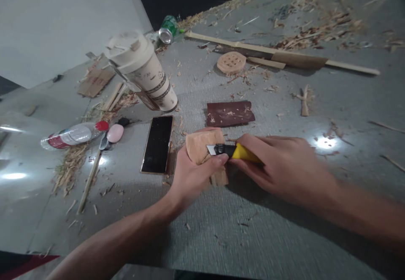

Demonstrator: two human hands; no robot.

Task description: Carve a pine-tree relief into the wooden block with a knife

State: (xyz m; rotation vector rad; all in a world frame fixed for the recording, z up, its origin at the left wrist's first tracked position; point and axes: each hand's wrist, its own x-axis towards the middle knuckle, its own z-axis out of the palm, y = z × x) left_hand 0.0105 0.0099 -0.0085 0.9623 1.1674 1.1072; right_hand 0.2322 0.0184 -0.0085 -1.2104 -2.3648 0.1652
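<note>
In the head view, my left hand (196, 170) is closed around a pale piece of wood (198, 145) just above the grey table. Its thumb presses near the blade of a utility knife (243, 153) with a yellow and black body. My right hand (272, 161) grips that knife, its short blade pointing left and lying against the wood's face. A narrower end of the wood shows below my left thumb. Just beyond the wood lies a dark red-brown curved strip (230, 113) with shavings on it.
A black phone (157, 145) lies to the left. Behind it stands a tall lidded cup (148, 73). Further left is a plastic bottle (76, 135) on its side. At the back are a green can (167, 29), a round perforated wooden disc (231, 63), long sticks (351, 67) and scattered shavings (322, 28).
</note>
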